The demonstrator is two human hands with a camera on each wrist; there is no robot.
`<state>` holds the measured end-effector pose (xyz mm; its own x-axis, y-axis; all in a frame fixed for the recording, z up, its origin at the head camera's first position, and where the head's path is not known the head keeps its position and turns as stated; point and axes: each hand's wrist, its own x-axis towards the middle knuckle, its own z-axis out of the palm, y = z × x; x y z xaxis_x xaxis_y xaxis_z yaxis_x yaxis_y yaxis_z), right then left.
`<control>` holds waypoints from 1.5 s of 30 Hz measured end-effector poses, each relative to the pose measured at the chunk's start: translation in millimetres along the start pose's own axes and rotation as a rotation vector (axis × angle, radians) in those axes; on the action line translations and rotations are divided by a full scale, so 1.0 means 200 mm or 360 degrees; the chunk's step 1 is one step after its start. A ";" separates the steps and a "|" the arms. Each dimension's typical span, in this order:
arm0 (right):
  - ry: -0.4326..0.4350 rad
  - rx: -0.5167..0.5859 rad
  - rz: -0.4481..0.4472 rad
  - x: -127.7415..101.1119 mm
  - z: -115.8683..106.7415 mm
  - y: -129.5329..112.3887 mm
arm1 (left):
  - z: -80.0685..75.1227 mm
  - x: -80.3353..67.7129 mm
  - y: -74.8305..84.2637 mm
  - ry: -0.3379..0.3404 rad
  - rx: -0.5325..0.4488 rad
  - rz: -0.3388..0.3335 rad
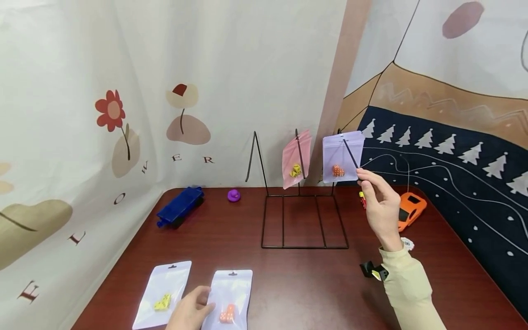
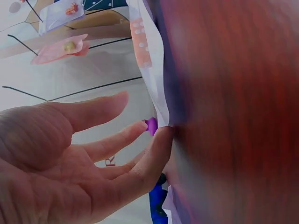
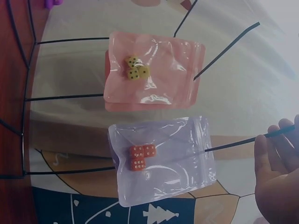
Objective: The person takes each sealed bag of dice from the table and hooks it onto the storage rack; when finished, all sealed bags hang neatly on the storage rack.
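A black wire display rack [image 1: 305,247] stands at the back of the table. My right hand [image 1: 381,206] pinches the front end of its right hook, where a lavender zip bag [image 1: 331,153] with orange dice hangs. On the middle hook hang pink zip bags [image 3: 173,56], the front one with yellow dice. Another lavender bag with orange dice [image 1: 233,286] lies near the front. My left hand [image 1: 191,309] touches that bag's left edge with a fingertip, its thumb apart from the bag. Left of it lies a lavender bag with yellow dice [image 1: 171,279].
A blue toy vehicle [image 1: 181,206] and a purple rubber duck [image 1: 233,195] sit at the back left. Behind my right wrist is an orange toy car [image 1: 412,208]. A small black object [image 1: 366,269] lies beside the right sleeve. Printed curtains border the table.
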<state>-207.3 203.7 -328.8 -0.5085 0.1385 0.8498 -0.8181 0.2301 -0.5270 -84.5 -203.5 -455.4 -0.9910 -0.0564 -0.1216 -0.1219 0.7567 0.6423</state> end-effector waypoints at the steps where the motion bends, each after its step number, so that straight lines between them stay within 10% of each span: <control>1: 0.0000 0.0000 0.0001 0.00 0.00 0.00 | 0.00 0.00 0.00 -0.0006 -0.0019 0.0008; 16: 0.0015 -0.0012 -0.0002 0.00 0.01 0.00 | 0.00 0.00 0.00 -0.0017 -0.0168 0.0240; 45: 0.0003 -0.0063 0.0028 -0.02 0.01 -0.01 | -0.03 0.04 0.35 0.0724 -0.0626 0.0810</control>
<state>-204.6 200.3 -330.9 -0.5224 0.1445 0.8403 -0.7976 0.2656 -0.5415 -100.9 -154.8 -407.7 -0.8453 -0.0900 0.5266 0.4266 0.4796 0.7668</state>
